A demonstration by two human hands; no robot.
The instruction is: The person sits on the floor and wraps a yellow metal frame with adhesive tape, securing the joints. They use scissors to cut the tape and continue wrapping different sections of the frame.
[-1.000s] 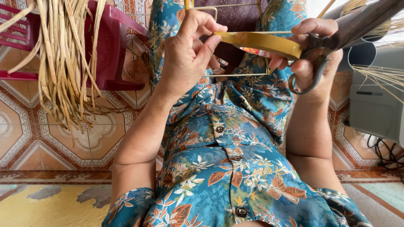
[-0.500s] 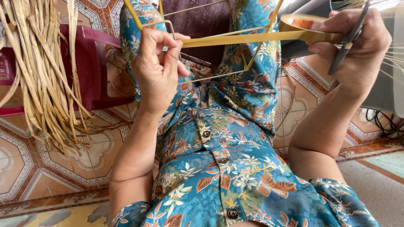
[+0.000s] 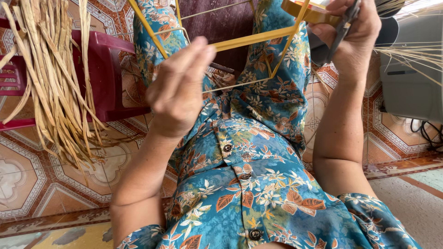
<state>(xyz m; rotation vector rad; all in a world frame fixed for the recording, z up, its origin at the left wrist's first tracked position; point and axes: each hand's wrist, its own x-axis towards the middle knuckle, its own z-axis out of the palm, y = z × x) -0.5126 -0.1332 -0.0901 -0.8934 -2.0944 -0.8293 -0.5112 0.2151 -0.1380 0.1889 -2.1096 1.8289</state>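
Single head view, looking steeply down, close over lap, hands at top, tiled floor (image 3: 41, 184) beyond

Red stool (image 3: 106, 74) on tiled floor (image 3: 41, 184)

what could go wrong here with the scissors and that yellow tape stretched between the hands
The right hand holds both the scissors and the yellow tape roll, so its grip may slip or the blades may nick a finger. The tape strip runs taut to the left hand and could twist or stick to the wire frame.
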